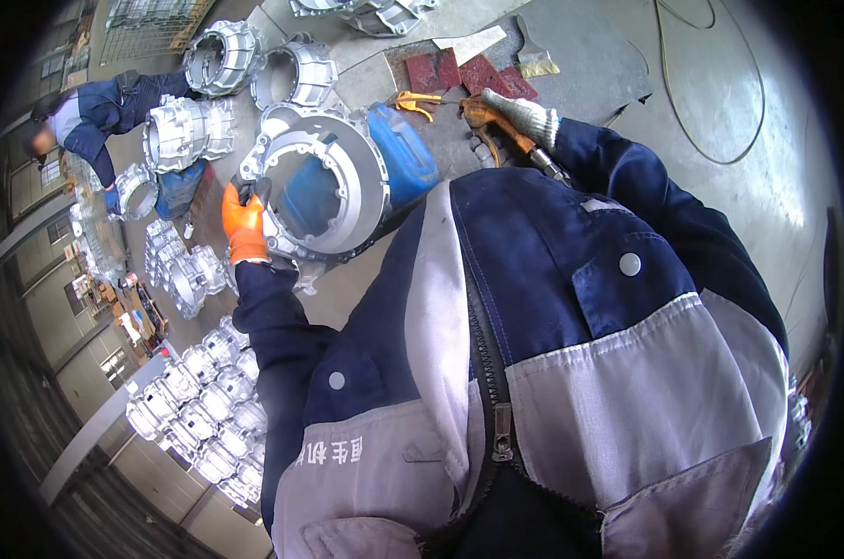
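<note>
My left hand (pixel 246 216), in an orange glove with dark fingertips, grips the left edge of a large silver metal housing (pixel 377 191). The housing is round, with a wide opening and a bolt-hole flange, and rests tilted beside a blue plastic jug (pixel 405 158); blue also shows through the opening. At the upper right, my right hand (pixel 530 119) wears a pale knitted glove and is closed around a worn orange air tool (pixel 498 119) with a metal fitting at its rear. Beyond the tool's front lies a yellow blow gun (pixel 415 101).
Dark red pads (pixel 433 71) and a flat brush (pixel 535 58) lie on the grey work surface (pixel 594 79). More housings (pixel 221 58) stand at upper left, near a co-worker (pixel 105 116) bending over. Stacked castings (pixel 212 405) fill the lower left. A hose (pixel 666 74) loops at right.
</note>
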The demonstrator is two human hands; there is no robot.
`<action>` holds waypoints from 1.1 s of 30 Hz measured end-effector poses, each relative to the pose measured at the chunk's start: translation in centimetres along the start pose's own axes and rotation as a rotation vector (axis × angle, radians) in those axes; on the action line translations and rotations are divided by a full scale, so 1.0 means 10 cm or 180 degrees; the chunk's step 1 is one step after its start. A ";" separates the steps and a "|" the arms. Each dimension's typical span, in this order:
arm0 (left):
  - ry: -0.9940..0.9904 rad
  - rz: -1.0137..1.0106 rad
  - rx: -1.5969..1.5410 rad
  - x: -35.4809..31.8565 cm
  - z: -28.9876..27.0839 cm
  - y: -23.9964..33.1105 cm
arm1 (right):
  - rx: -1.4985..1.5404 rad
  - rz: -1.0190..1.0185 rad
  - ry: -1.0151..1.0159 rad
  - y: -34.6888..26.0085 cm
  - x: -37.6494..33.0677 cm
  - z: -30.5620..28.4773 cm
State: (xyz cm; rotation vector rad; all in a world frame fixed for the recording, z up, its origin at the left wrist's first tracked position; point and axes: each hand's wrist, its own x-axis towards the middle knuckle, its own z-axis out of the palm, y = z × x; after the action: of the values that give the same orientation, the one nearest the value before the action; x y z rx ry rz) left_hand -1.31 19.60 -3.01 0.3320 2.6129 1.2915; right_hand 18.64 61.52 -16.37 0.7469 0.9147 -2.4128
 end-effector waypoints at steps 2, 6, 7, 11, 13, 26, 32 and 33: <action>0.0190 -0.0141 0.0248 0.00 -0.01 -0.02 | 0.0358 0.0082 -0.0239 0.10 0.09 -0.07; 0.0044 -0.0107 -0.0282 -0.03 0.01 0.00 | 0.0184 0.0125 -0.0092 0.14 0.22 -0.16; 0.0020 -0.0146 -0.0321 -0.03 0.02 0.01 | 0.0059 0.0105 -0.0036 0.13 0.24 -0.15; 0.0022 -0.0186 -0.0335 -0.04 0.03 0.06 | 0.0197 0.0108 -0.0100 0.13 0.29 -0.09; -0.0036 -0.0091 -0.0340 -0.05 0.03 0.07 | 0.0174 0.0050 -0.0105 0.12 0.30 -0.06; 0.0009 -0.0119 -0.0277 -0.05 0.05 0.12 | -0.0065 0.0194 -0.0031 0.08 0.42 -0.04; -0.0034 -0.0100 -0.0298 -0.05 0.04 0.13 | -0.0459 0.0014 0.0204 0.05 0.37 -0.02; -0.0033 -0.0130 -0.0290 -0.05 0.04 0.13 | -0.0411 -0.0051 0.0101 0.05 0.36 -0.02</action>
State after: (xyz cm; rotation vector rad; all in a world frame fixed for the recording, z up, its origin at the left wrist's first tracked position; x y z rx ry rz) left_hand -0.57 20.50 -2.21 0.2678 2.5289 1.3861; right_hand 16.27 60.56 -18.97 0.7340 1.0815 -2.3357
